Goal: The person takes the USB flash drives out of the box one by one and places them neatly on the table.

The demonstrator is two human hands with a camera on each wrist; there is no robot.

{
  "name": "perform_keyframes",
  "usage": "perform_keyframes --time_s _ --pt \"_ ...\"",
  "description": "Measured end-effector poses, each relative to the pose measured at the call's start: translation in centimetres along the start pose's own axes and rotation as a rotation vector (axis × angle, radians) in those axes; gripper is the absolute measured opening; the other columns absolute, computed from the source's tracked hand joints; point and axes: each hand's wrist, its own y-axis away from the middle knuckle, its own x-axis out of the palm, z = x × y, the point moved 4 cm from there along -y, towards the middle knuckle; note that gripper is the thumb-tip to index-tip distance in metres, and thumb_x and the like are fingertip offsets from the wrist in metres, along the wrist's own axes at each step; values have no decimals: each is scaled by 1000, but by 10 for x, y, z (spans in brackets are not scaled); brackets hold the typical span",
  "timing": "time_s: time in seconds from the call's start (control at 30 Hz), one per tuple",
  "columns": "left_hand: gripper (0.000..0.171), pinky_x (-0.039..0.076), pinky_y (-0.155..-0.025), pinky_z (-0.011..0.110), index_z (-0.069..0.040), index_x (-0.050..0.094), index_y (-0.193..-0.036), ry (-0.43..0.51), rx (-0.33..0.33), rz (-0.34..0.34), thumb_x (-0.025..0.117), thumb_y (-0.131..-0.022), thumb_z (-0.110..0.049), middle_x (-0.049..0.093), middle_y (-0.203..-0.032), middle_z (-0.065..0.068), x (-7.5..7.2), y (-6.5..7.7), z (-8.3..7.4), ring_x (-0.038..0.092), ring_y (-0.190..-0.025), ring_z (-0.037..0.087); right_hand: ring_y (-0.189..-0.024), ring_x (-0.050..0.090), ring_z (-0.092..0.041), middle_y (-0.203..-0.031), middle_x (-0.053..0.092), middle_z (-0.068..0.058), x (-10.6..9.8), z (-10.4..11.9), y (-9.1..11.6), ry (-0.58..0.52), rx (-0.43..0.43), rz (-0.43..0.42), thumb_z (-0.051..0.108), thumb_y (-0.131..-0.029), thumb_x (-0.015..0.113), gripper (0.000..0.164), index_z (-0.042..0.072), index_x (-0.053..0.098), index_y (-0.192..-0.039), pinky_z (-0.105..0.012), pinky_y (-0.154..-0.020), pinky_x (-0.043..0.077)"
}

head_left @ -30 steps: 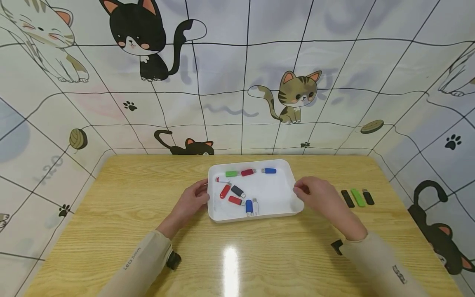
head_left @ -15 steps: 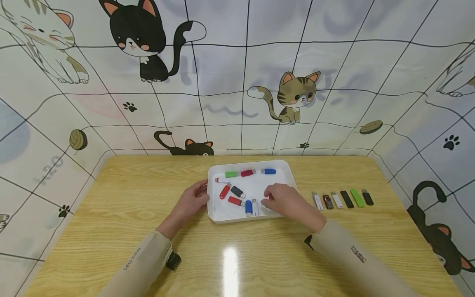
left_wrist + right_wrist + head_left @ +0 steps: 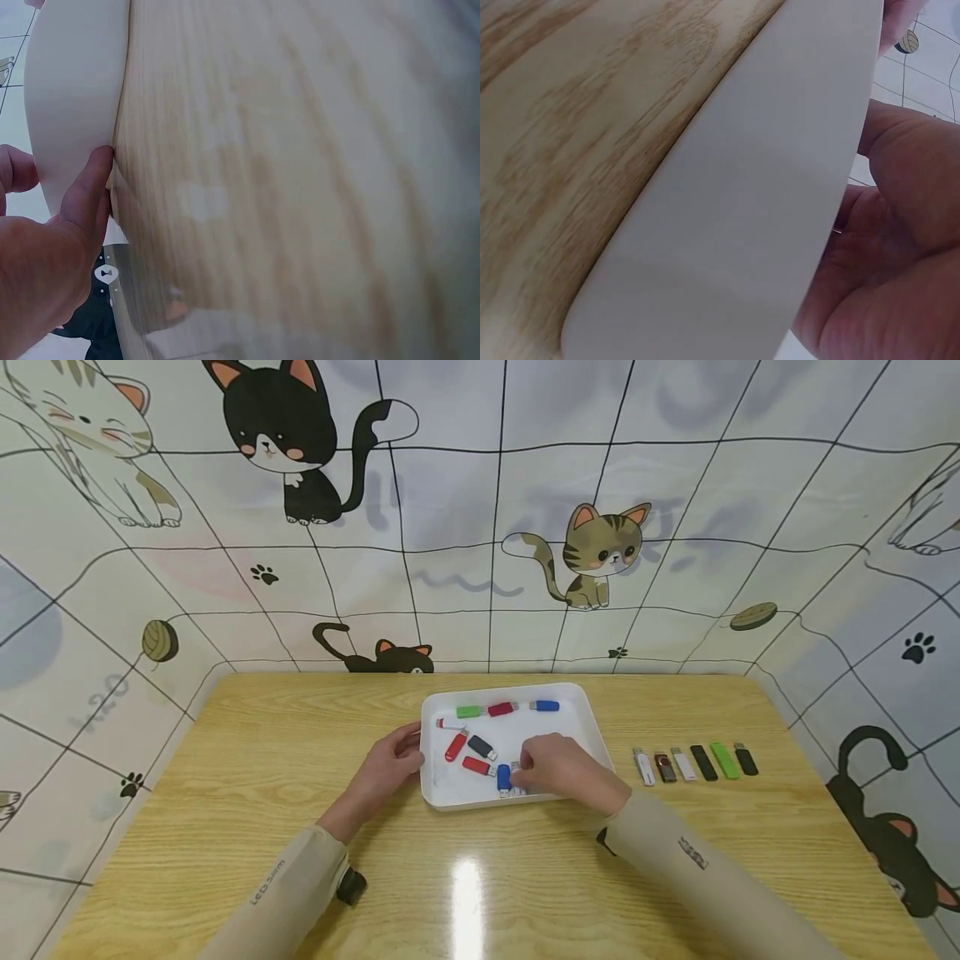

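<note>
My left hand (image 3: pixel 384 772) holds the left side of the white tray (image 3: pixel 592 735); in the left wrist view its fingers (image 3: pixel 88 191) lie against the tray's outer wall. My right hand (image 3: pixel 566 768) reaches into the tray and pinches a white USB stick (image 3: pixel 517 791) near the front edge, partly hidden by the fingers. A blue USB stick (image 3: pixel 503 779) lies just left of it. In the right wrist view the tray wall hides the right fingertips.
Also in the tray are red sticks (image 3: pixel 478 766), a dark one (image 3: pixel 482 747), a green one (image 3: pixel 468 712), another blue one (image 3: pixel 545 706) and a red-and-white one (image 3: pixel 451 724). Several USB sticks stand in a row on the table right of it, including a green one (image 3: pixel 724 761).
My right hand has moved left from the tray's right rim to the white USB stick, uncovering more of the row on the table. The left hand has stayed at the tray.
</note>
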Motion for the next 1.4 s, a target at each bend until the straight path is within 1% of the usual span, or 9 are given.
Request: perform_keyframes --time_s 0.2,0.47,0.6,0.7,0.8,0.87,0.97,1.17,1.4 --pt "62 44 -99 39 -5 35 -150 4 9 -1 51 -90 -4 45 -145 11 0 -1 0 45 -130 24 -79 53 -16 -83 60 3 -3 -7 -4 2 40 -5 28 -87 68 17 14 66 -95 -30 -68 45" --pt "61 44 -99 39 -6 35 -149 -1 -10 -2 52 -90 -5 45 -145 11 0 0 0 44 -130 25 -79 53 -17 -88 59 0 -10 -17 -6 34 80 -42 21 -88 64 20 10 67 -105 -30 -68 45" --pt "62 43 -99 39 -6 34 -150 0 -19 3 52 -91 -6 42 -147 12 0 0 0 43 -132 26 -79 53 -18 -90 60 -1 -9 -18 -7 45 88 -56 28 -87 67 31 8 65 -111 -31 -68 46" --pt "63 42 -100 41 -4 32 -151 4 -37 16 51 -91 -5 39 -149 15 1 3 -6 40 -134 28 -78 53 -18 -92 59 -1 -8 -18 -6 105 89 -79 38 -84 69 44 7 62 -115 -32 -68 46" --pt "63 42 -100 41 -3 31 -151 3 -40 19 50 -92 -4 39 -149 15 1 5 -10 40 -134 29 -77 51 -18 -91 56 -1 -7 -17 -4 167 77 -110 42 -83 70 48 7 61 -115 -31 -65 45" --pt "62 43 -100 41 -4 31 -151 -2 -34 13 50 -91 -4 40 -148 15 2 5 -9 41 -133 28 -75 50 -18 -88 54 -1 -7 -16 -3 181 70 -121 41 -83 70 47 6 61 -113 -31 -62 43" --pt "62 44 -98 40 -6 34 -150 0 -20 0 51 -91 -5 42 -147 12 1 0 0 43 -132 26 -74 49 -18 -85 52 -2 -6 -15 -3 177 59 -118 36 -84 69 39 6 62 -108 -30 -61 42" --pt "61 44 -99 40 -8 35 -149 -2 -29 -4 52 -91 -6 43 -146 12 1 1 0 44 -131 26 -71 49 -18 -79 53 -3 -5 -15 -4 141 53 -120 24 -86 67 21 6 61 -95 -30 -59 41" --pt "61 44 -99 41 -8 35 -150 -2 -34 -3 52 -91 -7 43 -146 12 1 1 0 43 -131 26 -72 51 -17 -81 54 -1 -2 -15 -4 115 55 -127 18 -87 65 19 5 64 -101 -29 -62 43"
